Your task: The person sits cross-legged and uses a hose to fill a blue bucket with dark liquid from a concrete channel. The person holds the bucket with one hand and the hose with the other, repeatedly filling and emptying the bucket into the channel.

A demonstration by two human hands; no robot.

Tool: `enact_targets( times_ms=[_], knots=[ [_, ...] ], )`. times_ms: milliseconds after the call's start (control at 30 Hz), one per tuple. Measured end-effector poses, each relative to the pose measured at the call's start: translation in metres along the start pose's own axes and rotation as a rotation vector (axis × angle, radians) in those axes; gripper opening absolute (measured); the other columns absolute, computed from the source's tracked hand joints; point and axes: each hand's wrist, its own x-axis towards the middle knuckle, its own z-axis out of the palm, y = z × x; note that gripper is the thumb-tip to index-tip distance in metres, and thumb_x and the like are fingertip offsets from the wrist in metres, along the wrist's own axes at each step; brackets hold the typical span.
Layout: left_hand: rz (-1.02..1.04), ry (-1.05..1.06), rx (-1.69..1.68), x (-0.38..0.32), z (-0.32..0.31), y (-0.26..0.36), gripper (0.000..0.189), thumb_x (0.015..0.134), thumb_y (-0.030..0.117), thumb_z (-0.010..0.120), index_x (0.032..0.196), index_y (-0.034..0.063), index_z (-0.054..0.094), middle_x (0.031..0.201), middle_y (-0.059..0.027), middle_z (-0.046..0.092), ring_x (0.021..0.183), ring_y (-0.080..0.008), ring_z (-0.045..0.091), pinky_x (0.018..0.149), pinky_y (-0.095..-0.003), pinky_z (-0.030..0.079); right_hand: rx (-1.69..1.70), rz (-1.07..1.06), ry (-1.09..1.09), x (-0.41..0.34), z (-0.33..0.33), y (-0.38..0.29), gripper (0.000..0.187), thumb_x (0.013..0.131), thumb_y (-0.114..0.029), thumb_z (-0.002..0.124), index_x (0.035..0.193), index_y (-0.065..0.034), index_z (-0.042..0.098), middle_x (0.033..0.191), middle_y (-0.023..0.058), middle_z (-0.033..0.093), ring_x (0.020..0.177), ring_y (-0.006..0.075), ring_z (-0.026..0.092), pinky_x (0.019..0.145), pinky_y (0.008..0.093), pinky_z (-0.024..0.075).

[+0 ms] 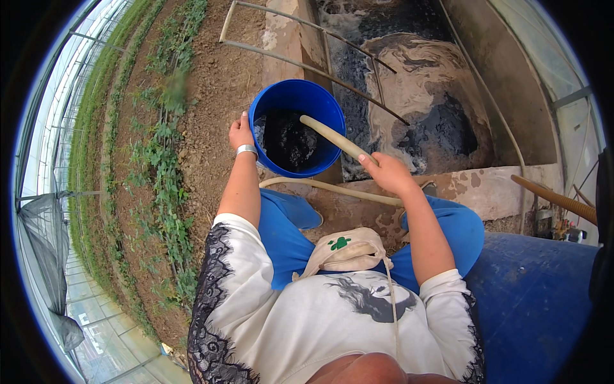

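Note:
A blue plastic bucket [298, 89] with dark liquid [292, 144] inside stands ahead of me, beside the wall of a concrete tank. My left hand [241, 132] holds the bucket's left rim, thumb at the top edge, the other fingers partly hidden against the outside. A pale yellow hose [331, 136] is gripped near its end by my right hand [386, 173]. The hose's end hangs over the inside of the bucket, above the liquid. Another stretch of the pale hose [331, 186] curves past the bucket's near side and runs under my right forearm.
A tank [312, 62] of dark, foamy liquid lies ahead on the right. A metal frame [288, 60] reaches across its wall. To the left are soil [216, 91] and green plant rows [163, 158]. A large blue barrel [527, 288] and a ribbed hose [551, 197] are at right.

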Motion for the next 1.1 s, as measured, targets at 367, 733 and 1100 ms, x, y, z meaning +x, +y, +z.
enact_targets(
  times_ms=[367,733,1100],
  knots=[
    [-0.027,0.003,0.063,0.001,-0.006,0.002,0.049,0.085,0.048,0.064,0.086,-0.0005,0.069,0.077,-0.0116,0.068,0.070,-0.0197,0.060,0.071,-0.0353,0.048,0.081,-0.047,0.195,-0.002,-0.003,-0.008,0.057,0.093,-0.062,0.039,0.088,-0.0073,0.058,0.069,0.0129,0.059,0.068,0.0326,0.060,0.062,0.0442,0.0445],
    [-0.033,-0.004,0.168,-0.016,-0.002,0.027,0.048,0.083,0.051,0.062,0.088,0.0035,0.069,0.084,-0.0148,0.069,0.079,-0.0265,0.064,0.077,-0.0375,0.048,0.174,-0.120,0.285,0.008,0.000,-0.010,0.058,0.092,-0.062,0.041,0.083,-0.0070,0.057,0.065,0.0130,0.056,0.063,0.0318,0.056,0.059,0.0422,0.0426],
    [-0.047,-0.002,0.163,-0.019,-0.001,0.032,0.048,0.084,0.049,0.063,0.087,0.0019,0.069,0.081,-0.0134,0.068,0.075,-0.0225,0.062,0.075,-0.0349,0.048,0.182,-0.102,0.285,0.010,0.001,-0.007,0.060,0.091,-0.064,0.041,0.083,-0.0061,0.057,0.066,0.0130,0.056,0.064,0.0320,0.056,0.060,0.0408,0.0424]
  ],
)
